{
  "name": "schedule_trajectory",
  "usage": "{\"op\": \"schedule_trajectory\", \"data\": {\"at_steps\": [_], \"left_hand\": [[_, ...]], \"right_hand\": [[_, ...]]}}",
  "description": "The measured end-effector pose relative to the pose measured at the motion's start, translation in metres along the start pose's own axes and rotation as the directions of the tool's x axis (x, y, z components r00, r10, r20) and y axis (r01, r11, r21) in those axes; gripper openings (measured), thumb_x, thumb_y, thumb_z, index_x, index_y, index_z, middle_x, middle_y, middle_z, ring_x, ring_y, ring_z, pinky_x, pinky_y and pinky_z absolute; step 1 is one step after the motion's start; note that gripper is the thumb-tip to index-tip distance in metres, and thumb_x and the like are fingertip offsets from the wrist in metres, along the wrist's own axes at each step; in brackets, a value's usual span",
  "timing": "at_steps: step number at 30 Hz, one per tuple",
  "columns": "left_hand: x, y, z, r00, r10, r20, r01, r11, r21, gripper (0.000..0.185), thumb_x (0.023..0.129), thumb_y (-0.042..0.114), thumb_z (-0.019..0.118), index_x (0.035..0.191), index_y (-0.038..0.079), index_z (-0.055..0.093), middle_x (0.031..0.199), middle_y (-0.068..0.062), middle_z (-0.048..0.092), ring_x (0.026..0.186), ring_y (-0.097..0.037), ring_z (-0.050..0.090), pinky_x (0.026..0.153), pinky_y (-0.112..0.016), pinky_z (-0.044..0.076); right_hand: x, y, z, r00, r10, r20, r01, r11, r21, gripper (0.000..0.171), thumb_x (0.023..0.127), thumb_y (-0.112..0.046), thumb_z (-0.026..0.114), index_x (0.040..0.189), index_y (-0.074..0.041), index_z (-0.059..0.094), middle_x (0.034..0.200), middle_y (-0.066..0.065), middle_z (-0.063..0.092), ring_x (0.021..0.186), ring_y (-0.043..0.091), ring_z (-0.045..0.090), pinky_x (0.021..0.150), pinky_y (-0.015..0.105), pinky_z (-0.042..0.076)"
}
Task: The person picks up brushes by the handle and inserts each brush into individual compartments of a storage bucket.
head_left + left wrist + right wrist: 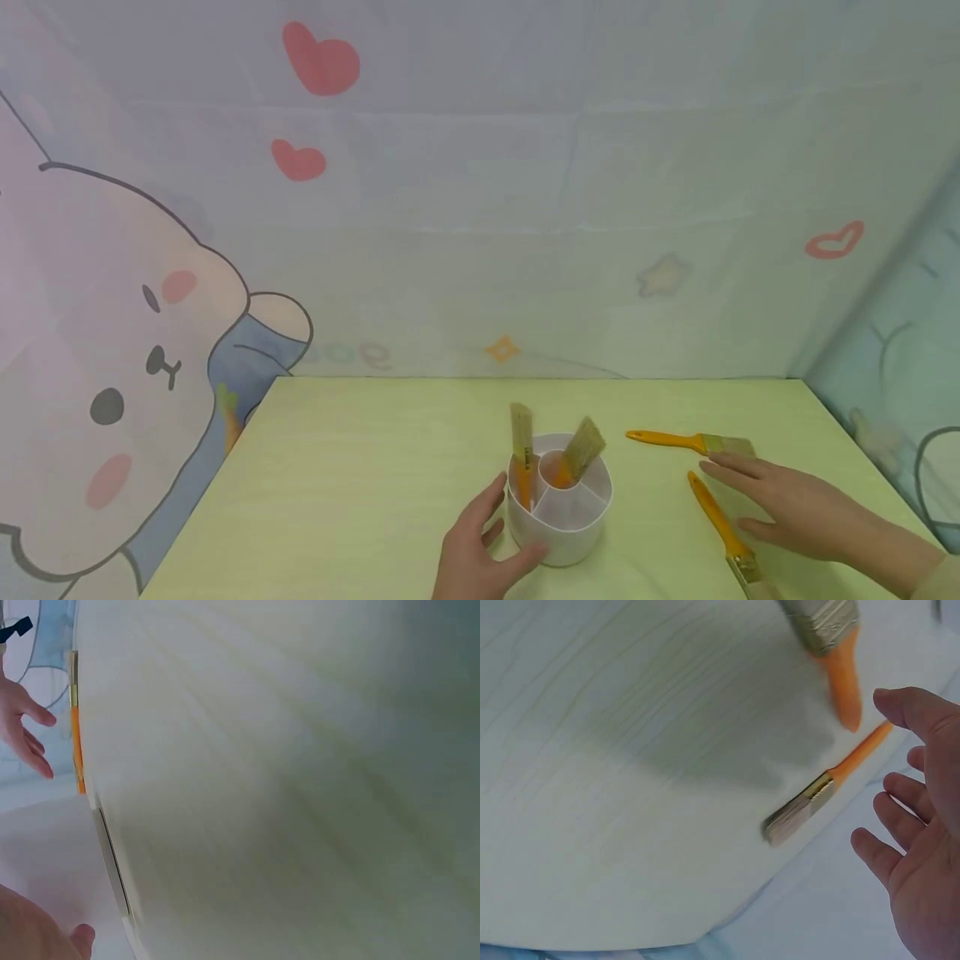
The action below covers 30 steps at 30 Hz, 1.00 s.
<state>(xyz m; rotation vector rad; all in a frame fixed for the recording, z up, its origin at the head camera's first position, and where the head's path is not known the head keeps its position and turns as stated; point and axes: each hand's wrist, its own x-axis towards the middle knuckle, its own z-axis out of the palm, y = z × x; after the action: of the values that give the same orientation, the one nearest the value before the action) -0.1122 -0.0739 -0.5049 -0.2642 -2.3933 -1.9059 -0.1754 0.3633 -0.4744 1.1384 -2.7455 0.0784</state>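
A white round brush holder (562, 533) with dividers stands on the table. A narrow paintbrush (522, 442) and a wider paintbrush (583, 450) stand in it, bristles up. My left hand (483, 550) holds the holder, fingers round its left side and thumb at its front. To the right lie two orange-handled brushes, a far paintbrush (667, 439) and a nearer paintbrush (720, 517). My right hand (802, 508), fingers extended, hovers beside them, fingertips near the far brush's bristles. In the right wrist view it holds nothing.
The pale yellow-green table (337, 483) ends at a back edge against a printed cloth (480, 208) with hearts and a cartoon bear. Another cloth (907, 358) hangs along the right side. The brush holder stands near the table's middle front.
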Motion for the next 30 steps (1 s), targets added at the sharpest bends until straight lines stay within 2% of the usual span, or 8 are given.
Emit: {"op": "schedule_trajectory", "data": {"at_steps": [5,9,13,16,19,21,25,30], "left_hand": [[0.000,0.002,0.004,1.000,-0.027,-0.014,0.027,1.000,-0.009,0.098,0.082,0.032,0.096,0.161,0.003,0.045,0.161,-0.015,0.051,0.147,-0.039,0.051,0.110,-0.039,0.057],[0.001,0.004,0.007,0.999,-0.045,-0.022,0.045,0.999,-0.016,0.098,0.082,0.033,0.096,0.160,0.003,0.046,0.161,-0.016,0.051,0.147,-0.039,0.050,0.110,-0.039,0.056],[0.002,0.006,0.010,0.998,-0.059,-0.021,0.059,0.998,-0.023,0.099,0.082,0.035,0.096,0.161,0.003,0.045,0.162,-0.016,0.050,0.148,-0.040,0.048,0.111,-0.039,0.056],[0.003,0.006,0.010,0.998,-0.063,-0.025,0.062,0.998,-0.027,0.099,0.082,0.035,0.096,0.161,0.004,0.045,0.162,-0.016,0.050,0.148,-0.040,0.048,0.110,-0.037,0.056],[0.003,0.005,0.011,0.998,-0.058,-0.027,0.058,0.998,-0.029,0.099,0.082,0.034,0.096,0.161,0.004,0.045,0.162,-0.015,0.050,0.148,-0.039,0.049,0.110,-0.037,0.057],[0.004,0.005,0.011,0.998,-0.055,-0.024,0.054,0.998,-0.029,0.098,0.082,0.033,0.096,0.161,0.004,0.045,0.162,-0.015,0.050,0.148,-0.039,0.049,0.110,-0.037,0.057],[0.005,0.005,0.010,0.998,-0.055,-0.021,0.055,0.998,-0.029,0.098,0.082,0.033,0.096,0.161,0.004,0.045,0.162,-0.016,0.050,0.148,-0.040,0.048,0.109,-0.037,0.057],[0.006,0.005,0.009,0.998,-0.054,-0.010,0.054,0.998,-0.031,0.098,0.083,0.033,0.096,0.161,0.005,0.045,0.162,-0.016,0.049,0.148,-0.041,0.048,0.109,-0.036,0.058]], "right_hand": [[-0.002,0.008,0.005,0.997,-0.076,0.009,0.076,0.996,-0.054,0.108,0.071,-0.027,0.100,0.163,-0.021,0.045,0.151,0.013,0.059,0.115,0.039,0.069,0.070,0.031,0.065],[-0.003,0.012,0.010,0.992,-0.111,0.058,0.114,0.992,-0.055,0.111,0.071,-0.031,0.099,0.166,-0.024,0.041,0.164,-0.002,0.048,0.128,0.035,0.063,0.077,0.033,0.066],[-0.003,0.017,0.013,0.982,-0.172,0.076,0.178,0.980,-0.088,0.114,0.071,-0.033,0.099,0.167,-0.024,0.038,0.166,-0.005,0.046,0.136,0.026,0.058,0.081,0.036,0.067],[-0.001,0.019,0.016,0.970,-0.237,0.045,0.241,0.963,-0.123,0.117,0.068,-0.035,0.099,0.167,-0.020,0.039,0.167,-0.005,0.044,0.155,0.015,0.038,0.083,0.038,0.067],[0.000,0.021,0.017,0.960,-0.279,0.016,0.278,0.951,-0.136,0.116,0.067,-0.036,0.099,0.166,-0.019,0.041,0.169,-0.007,0.041,0.160,0.000,0.018,0.083,0.038,0.067],[0.000,0.021,0.016,0.960,-0.280,0.021,0.280,0.951,-0.130,0.113,0.068,-0.037,0.098,0.165,-0.020,0.042,0.168,-0.008,0.043,0.160,0.005,0.024,0.082,0.037,0.066],[0.001,0.020,0.016,0.968,-0.242,0.073,0.248,0.964,-0.098,0.102,0.074,-0.038,0.095,0.162,-0.022,0.047,0.162,-0.007,0.051,0.138,0.021,0.059,0.082,0.036,0.066],[0.001,0.020,0.019,0.969,-0.227,0.095,0.233,0.970,-0.066,0.089,0.076,-0.035,0.095,0.155,-0.018,0.057,0.158,-0.006,0.056,0.133,0.023,0.063,0.083,0.037,0.066]]}}
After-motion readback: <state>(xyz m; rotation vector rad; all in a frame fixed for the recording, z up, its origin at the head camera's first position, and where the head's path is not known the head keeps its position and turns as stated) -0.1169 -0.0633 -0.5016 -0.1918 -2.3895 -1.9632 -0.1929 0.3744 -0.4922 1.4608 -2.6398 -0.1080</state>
